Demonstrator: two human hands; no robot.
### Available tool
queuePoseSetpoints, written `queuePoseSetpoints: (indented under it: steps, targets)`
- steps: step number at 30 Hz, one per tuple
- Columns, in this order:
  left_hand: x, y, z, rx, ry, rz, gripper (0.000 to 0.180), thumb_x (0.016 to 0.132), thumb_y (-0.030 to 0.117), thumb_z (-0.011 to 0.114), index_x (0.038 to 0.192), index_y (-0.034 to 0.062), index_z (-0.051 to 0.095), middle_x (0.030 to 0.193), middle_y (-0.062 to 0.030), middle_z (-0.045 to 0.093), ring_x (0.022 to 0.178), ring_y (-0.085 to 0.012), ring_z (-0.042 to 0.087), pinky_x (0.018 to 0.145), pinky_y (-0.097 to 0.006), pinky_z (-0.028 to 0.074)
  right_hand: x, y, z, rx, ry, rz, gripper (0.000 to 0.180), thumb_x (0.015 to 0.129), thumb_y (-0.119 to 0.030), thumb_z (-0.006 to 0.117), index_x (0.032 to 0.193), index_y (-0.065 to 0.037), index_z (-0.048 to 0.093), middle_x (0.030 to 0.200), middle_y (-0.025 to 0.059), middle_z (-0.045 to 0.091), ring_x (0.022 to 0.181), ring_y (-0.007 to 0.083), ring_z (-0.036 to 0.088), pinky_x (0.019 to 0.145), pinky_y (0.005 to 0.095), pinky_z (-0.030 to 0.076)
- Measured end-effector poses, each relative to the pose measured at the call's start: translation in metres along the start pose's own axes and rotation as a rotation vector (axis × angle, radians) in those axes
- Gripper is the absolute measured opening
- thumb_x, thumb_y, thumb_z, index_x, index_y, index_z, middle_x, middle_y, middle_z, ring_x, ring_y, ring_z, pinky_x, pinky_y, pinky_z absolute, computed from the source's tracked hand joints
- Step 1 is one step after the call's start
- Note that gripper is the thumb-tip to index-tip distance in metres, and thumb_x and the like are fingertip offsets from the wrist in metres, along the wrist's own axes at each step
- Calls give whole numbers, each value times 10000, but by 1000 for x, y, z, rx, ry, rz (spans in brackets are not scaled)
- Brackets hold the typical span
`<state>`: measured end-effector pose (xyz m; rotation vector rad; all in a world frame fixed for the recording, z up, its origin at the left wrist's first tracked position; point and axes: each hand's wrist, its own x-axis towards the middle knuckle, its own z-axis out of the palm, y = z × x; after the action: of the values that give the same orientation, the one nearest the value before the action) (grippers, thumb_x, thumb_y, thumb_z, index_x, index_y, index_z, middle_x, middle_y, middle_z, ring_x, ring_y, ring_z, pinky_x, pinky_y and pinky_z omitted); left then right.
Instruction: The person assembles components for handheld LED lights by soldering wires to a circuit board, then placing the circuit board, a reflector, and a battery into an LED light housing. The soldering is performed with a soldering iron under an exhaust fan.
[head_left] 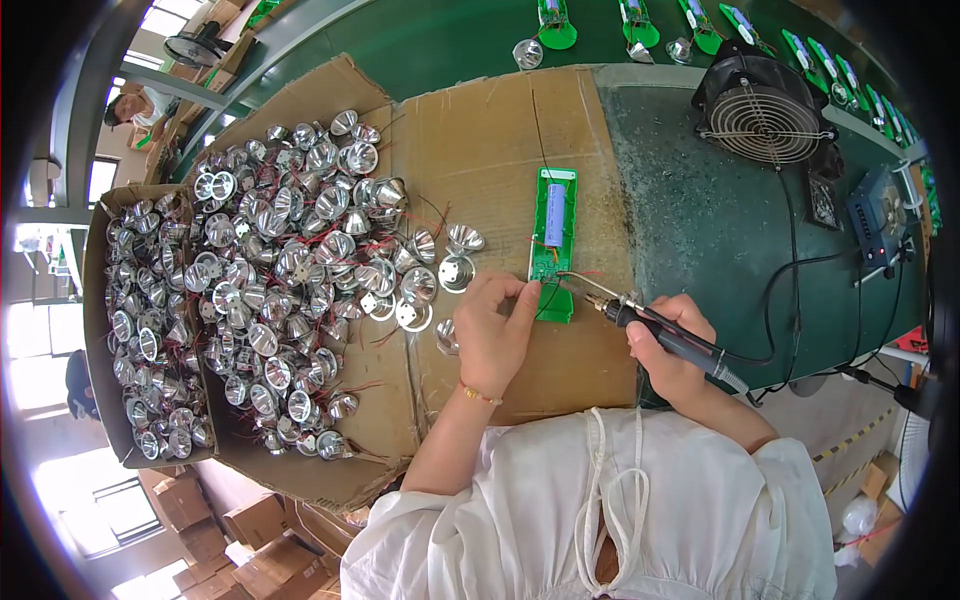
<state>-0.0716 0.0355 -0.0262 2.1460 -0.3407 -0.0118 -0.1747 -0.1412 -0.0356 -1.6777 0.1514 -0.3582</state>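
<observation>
A green plastic housing (545, 310) lies lengthwise on the cardboard, holding a purple battery cell (555, 215) and, nearer me, a small circuit board (547, 271) with thin wires. My right hand (672, 350) grips a soldering iron (668, 336), which has a thin metal tube fixed along it. Its tip points left at the board; whether it touches cannot be made out. My left hand (492, 335) is closed in a pinch at the housing's left edge, beside the board. What sits between those fingertips is too small to name. Silver reflector cups (457, 272) lie just left of that hand.
Two cardboard boxes (375, 95) full of wired reflector cups fill the left side. A black fan (765, 130) stands at the far right, near a blue soldering station (880, 215) with a cable. More green housings (640, 30) line the far edge. Another person (140, 108) is far left.
</observation>
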Motion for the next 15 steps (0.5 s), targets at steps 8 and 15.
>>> queuePoseSetpoints:
  steps: [8,15]
  targets:
    - [2,3,1,9,5,28,145,771,109,647,715,-10,586,735,-103,565,576,-190,535,529,-271,423,-3,-4,1,194,153,63,184,795,-87,629,838,6,476,669,63,574,553,76,548,481,215,434]
    - [3,2,0,4,0,11,147,775,112,640,714,-6,575,716,-105,555,573,-196,530,530,-279,424,-1,4,1,66,73,40,169,797,-75,614,827,-1,464,661,63,550,537,78,518,483,220,426]
